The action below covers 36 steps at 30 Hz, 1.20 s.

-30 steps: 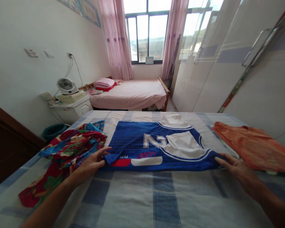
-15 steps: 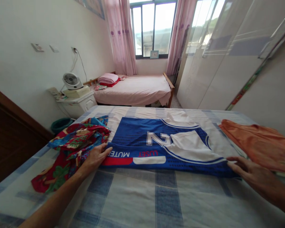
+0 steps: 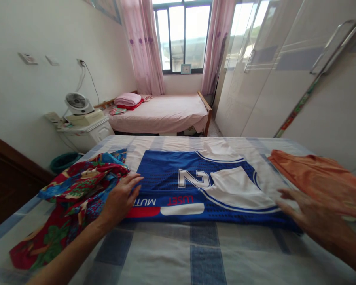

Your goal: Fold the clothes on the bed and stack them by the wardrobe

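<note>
A blue and white sports jersey [image 3: 178,174] with a white number lies folded flat on the checked bed sheet [image 3: 166,253]. My left hand [image 3: 120,200] rests flat on the jersey's left end, fingers apart, holding nothing. My right hand [image 3: 307,215] lies open over the jersey's right end near its lower corner, slightly blurred. A red and blue floral garment [image 3: 74,194] is bunched just left of my left hand. An orange garment [image 3: 317,178] lies flat to the right of the jersey, beyond my right hand.
A white bedside cabinet [image 3: 86,132] with a small fan [image 3: 77,103] stands at the left, a green basket [image 3: 63,161] beside it. A second bed with pink sheets [image 3: 163,113] sits under the window. White wardrobe doors [image 3: 284,71] line the right wall.
My left hand slid from the jersey's left edge onto the cloth. My right hand moved a little up and right over the jersey's right end. The view shifted slightly.
</note>
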Tool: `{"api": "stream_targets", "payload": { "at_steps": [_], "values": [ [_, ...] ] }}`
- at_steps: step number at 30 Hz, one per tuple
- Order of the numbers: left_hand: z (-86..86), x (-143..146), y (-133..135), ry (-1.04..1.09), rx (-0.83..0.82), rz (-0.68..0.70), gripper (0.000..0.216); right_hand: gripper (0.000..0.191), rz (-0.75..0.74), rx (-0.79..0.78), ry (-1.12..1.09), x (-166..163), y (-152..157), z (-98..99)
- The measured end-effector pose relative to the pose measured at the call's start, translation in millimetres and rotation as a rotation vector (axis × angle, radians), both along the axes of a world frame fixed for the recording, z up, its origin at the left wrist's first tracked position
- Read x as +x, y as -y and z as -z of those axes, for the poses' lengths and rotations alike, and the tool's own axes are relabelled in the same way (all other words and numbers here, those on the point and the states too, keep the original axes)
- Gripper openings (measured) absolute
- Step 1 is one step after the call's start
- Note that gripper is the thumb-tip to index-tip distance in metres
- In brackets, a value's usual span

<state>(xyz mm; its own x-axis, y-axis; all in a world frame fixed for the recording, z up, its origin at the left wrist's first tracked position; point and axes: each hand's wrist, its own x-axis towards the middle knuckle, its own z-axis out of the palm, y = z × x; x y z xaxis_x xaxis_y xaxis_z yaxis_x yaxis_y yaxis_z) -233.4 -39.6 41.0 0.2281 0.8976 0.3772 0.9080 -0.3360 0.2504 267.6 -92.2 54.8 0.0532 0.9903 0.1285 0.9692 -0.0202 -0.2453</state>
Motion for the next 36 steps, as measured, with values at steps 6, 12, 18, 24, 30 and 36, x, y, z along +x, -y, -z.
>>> {"api": "stream_targets", "payload": {
  "at_steps": [6, 12, 18, 24, 30, 36],
  "values": [
    [-2.5, 83, -38, -0.148, -0.1, 0.472, 0.042, 0.047, -0.5, 0.223, 0.095, -110, -75, -4.0],
    [23.6, 32, -84, -0.231, -0.247, 0.218, 0.051, 0.05, -0.454, 0.053, 0.144, -101, -106, 47.8],
    [11.5, -6, -131, -0.277, -0.185, 0.017, 0.042, 0.044, -0.258, -0.004, 0.033, -58, -150, 18.5],
    [-6.1, 39, -177, -0.321, -0.233, 0.082, 0.048, 0.046, -0.046, 0.017, 0.035, -50, -240, 14.4],
    [-22.1, 40, -195, -0.382, -0.3, 0.017, 0.041, 0.043, 0.083, -0.036, -0.003, -42, -279, 23.8],
    [-22.1, 41, -194, -0.375, -0.252, -0.018, 0.017, 0.019, 0.043, -0.048, -0.109, -45, -278, 9.3]
  ]
}}
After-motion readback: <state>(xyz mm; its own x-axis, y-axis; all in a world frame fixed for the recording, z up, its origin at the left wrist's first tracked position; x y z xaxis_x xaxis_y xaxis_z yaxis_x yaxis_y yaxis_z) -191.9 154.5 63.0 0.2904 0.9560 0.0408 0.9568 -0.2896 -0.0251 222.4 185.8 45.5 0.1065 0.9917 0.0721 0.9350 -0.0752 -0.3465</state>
